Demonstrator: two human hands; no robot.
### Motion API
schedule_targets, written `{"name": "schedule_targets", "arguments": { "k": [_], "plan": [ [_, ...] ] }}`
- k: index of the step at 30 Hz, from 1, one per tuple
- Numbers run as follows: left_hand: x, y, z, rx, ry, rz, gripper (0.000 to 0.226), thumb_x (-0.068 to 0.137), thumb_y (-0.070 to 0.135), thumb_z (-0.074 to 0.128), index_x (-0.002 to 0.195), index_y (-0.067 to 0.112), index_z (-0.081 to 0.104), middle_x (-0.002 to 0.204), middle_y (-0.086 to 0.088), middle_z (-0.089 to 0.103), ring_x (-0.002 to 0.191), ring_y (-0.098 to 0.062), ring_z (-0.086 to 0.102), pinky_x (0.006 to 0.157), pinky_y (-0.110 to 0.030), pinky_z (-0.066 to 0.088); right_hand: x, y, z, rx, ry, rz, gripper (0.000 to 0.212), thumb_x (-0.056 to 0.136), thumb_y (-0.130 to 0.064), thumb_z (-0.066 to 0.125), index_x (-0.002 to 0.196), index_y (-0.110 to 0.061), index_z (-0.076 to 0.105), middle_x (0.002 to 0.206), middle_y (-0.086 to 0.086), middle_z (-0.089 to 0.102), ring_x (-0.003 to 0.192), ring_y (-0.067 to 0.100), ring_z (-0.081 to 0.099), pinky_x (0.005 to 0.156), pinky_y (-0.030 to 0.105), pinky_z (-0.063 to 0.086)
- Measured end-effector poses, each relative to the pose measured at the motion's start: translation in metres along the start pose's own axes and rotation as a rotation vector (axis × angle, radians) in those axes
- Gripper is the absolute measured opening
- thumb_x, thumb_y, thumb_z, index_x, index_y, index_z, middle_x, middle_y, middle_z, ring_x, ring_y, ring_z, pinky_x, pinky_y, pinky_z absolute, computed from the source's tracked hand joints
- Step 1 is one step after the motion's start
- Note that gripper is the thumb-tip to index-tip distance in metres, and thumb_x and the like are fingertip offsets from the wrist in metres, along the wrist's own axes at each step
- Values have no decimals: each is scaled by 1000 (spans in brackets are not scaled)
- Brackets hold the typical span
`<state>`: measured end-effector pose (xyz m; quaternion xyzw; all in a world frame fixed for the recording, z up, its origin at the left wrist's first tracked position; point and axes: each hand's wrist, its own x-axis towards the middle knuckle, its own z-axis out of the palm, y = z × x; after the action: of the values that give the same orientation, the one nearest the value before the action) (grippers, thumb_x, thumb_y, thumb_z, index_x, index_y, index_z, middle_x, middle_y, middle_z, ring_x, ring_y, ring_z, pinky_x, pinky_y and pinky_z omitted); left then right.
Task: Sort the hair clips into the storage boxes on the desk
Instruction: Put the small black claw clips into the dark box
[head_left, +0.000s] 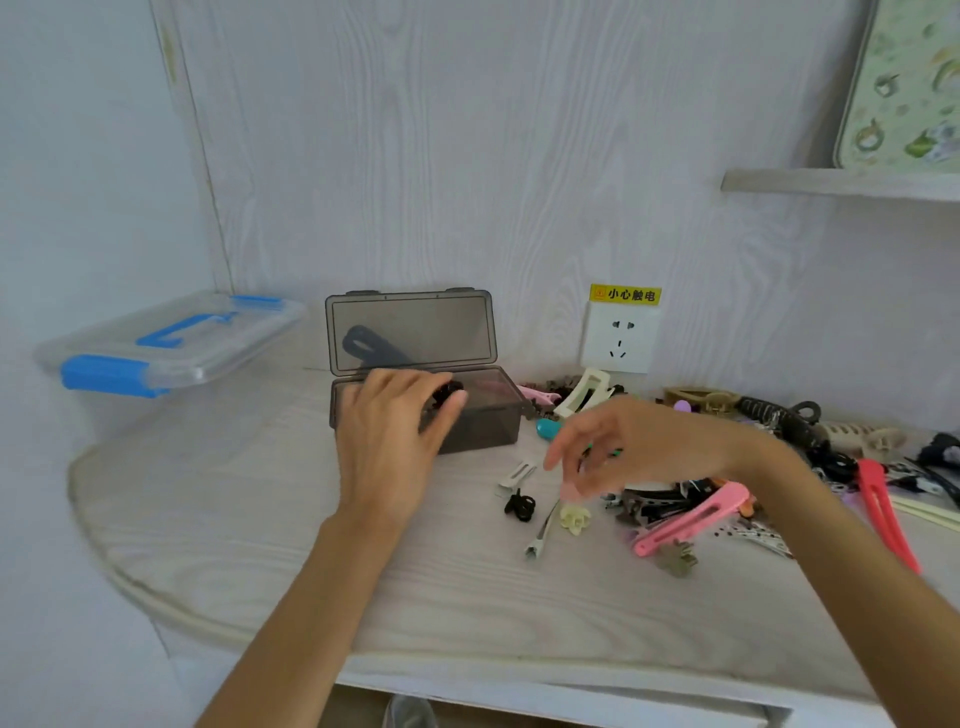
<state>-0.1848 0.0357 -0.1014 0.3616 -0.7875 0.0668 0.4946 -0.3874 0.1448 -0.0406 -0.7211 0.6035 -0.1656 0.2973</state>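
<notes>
A smoky grey storage box (483, 423) stands with its lid up at the back of the desk. My left hand (389, 431) hovers over its front left, fingers closed on a small black hair clip (448, 393) held above the box. My right hand (634, 441) floats blurred over the clip pile, fingers spread, nothing clearly in it. Below it lie a small black claw clip (520, 506), a cream flower clip (575, 518), a white clip (515, 475) and a long pink clip (693, 517). A clear box with blue latches (166, 345) sits shut at the far left.
More clips spread along the right: a red long clip (883, 517), a white claw clip (584, 397), a black curved clip (779, 418), a teal piece (548, 428). A wall socket (618, 338) sits behind. The desk's rounded edge (171, 603) curves at the left front.
</notes>
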Motion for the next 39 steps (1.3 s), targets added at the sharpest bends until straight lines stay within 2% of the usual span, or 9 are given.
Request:
{"name": "schedule_targets", "arguments": {
  "k": [4,7,14,17,20,25,29,33,39],
  "plan": [
    [-14,24,3,-211,-530,213,51,75,76,42,103,37,60,79,21,53,67,6,49,59,-16,40,-4,4,18,-143,-59,27,28,72,-28,79,91,-34,60,88,-12,63,72,2,59,63,9,46],
    [-19,20,10,-202,-673,205,63,62,86,41,94,37,65,76,20,55,66,3,51,57,-18,40,4,12,19,-183,53,42,18,78,-24,73,92,-30,64,87,-11,62,72,3,58,70,17,49],
    [-17,10,8,-295,-530,138,46,70,73,50,86,35,71,73,19,61,70,2,55,60,-17,41,20,38,25,-45,183,56,13,78,-30,73,86,-26,65,88,-1,67,62,8,62,64,18,49],
    [-9,0,-1,-373,-124,-36,26,77,54,62,86,31,71,74,15,60,66,-2,56,60,-14,42,22,41,25,115,352,28,13,77,-32,73,86,-24,68,86,0,67,66,18,65,65,20,53],
    [-4,-17,-10,-164,231,-252,21,83,41,65,97,26,69,84,9,61,74,-10,58,59,-23,42,30,30,21,280,585,-79,10,77,-37,71,84,-31,68,81,-12,67,65,2,62,56,11,47],
    [-3,-29,-10,-10,71,-315,37,86,33,64,121,23,60,110,2,67,105,-23,56,88,-37,42,81,-4,30,82,808,-204,13,84,-25,65,97,-25,68,93,-10,66,80,-6,55,70,4,42],
    [-7,-30,-25,-143,235,-477,27,89,53,48,86,30,61,77,13,61,76,-17,60,61,-28,40,97,2,44,-107,812,-219,24,87,-28,62,110,-27,66,105,-9,64,87,-11,46,77,-5,32],
    [-19,-36,-28,118,19,-534,56,73,79,42,56,27,56,44,12,50,50,-11,47,49,-21,28,89,14,40,-63,861,-211,14,87,-27,62,98,-32,67,96,-16,63,92,2,51,77,7,37],
    [-34,-29,-29,198,-204,-561,47,65,74,61,75,29,64,68,8,63,61,-14,52,51,-23,34,81,17,34,35,828,-183,12,88,-19,61,94,-26,70,90,-12,65,82,7,59,70,12,44]
  ]
}}
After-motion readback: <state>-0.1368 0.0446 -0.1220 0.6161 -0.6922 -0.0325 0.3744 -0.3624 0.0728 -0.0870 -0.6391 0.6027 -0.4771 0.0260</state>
